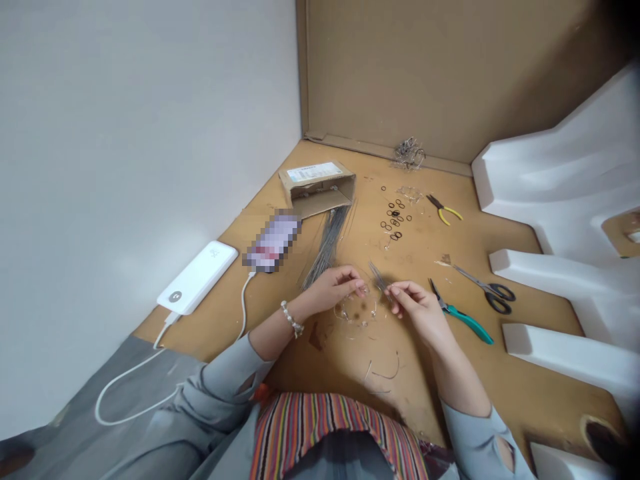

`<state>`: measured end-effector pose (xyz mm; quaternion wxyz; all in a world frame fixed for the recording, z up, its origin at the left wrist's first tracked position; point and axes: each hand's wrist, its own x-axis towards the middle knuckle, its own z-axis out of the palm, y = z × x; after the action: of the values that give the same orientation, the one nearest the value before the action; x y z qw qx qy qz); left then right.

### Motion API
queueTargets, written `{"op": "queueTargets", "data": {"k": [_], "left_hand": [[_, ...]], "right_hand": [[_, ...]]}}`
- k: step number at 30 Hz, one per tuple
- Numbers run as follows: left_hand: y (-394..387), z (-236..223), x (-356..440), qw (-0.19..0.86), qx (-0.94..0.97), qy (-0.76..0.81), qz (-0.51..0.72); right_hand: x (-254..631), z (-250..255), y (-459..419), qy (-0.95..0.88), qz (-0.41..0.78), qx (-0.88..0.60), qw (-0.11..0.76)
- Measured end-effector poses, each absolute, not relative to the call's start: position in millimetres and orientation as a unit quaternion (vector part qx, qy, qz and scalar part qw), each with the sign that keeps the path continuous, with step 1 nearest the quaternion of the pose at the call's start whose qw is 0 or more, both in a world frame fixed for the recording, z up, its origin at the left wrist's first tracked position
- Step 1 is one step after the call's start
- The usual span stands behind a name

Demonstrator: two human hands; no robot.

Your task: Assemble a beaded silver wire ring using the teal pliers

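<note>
My left hand (340, 285), wearing a beaded bracelet (291, 319), pinches the upper edge of a thin wire ring with small clear beads (364, 324). The ring hangs just below the fingertips, over the table. To its right, the fingers of my right hand (413, 301) are closed on a slim grey metal piece (379, 277), pointing up and left; whether it is tweezers or a few wires I cannot tell. Green-handled pliers (467, 321) lie just right of that hand. A bundle of grey wires (327, 247) lies beyond my left hand.
An open cardboard box (320, 187) stands behind the wires. Dark small rings (395, 217), yellow-handled pliers (443, 209) and scissors (487, 289) lie beyond and right. At left are a phone (274, 241) and a cabled power bank (197, 277). White foam (545, 273) borders the right.
</note>
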<state>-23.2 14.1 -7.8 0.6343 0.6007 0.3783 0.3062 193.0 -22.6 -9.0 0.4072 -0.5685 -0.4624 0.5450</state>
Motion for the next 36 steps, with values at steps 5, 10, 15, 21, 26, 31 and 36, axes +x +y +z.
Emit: {"op": "queueTargets", "data": {"k": [5, 10, 15, 21, 26, 31, 36], "left_hand": [[14, -7, -23, 0.668, 0.54, 0.379, 0.346], [12, -6, -22, 0.66, 0.541, 0.38, 0.357], [8, -2, -19, 0.676, 0.538, 0.359, 0.352], [6, -2, -18, 0.667, 0.563, 0.353, 0.337], [7, -4, -19, 0.65, 0.577, 0.358, 0.342], [10, -4, -20, 0.671, 0.536, 0.377, 0.348], [10, -3, -18, 0.704, 0.485, 0.389, 0.342]], "right_hand": [[194, 2, -25, -0.434, 0.619, -0.513, 0.406], [190, 8, -28, -0.426, 0.66, -0.495, 0.371], [185, 6, -29, -0.445, 0.662, -0.496, 0.343], [186, 7, -28, -0.425, 0.669, -0.512, 0.33], [187, 11, -28, -0.411, 0.682, -0.501, 0.34], [189, 14, -30, -0.434, 0.671, -0.505, 0.327], [185, 8, -31, -0.506, 0.624, -0.531, 0.27]]}}
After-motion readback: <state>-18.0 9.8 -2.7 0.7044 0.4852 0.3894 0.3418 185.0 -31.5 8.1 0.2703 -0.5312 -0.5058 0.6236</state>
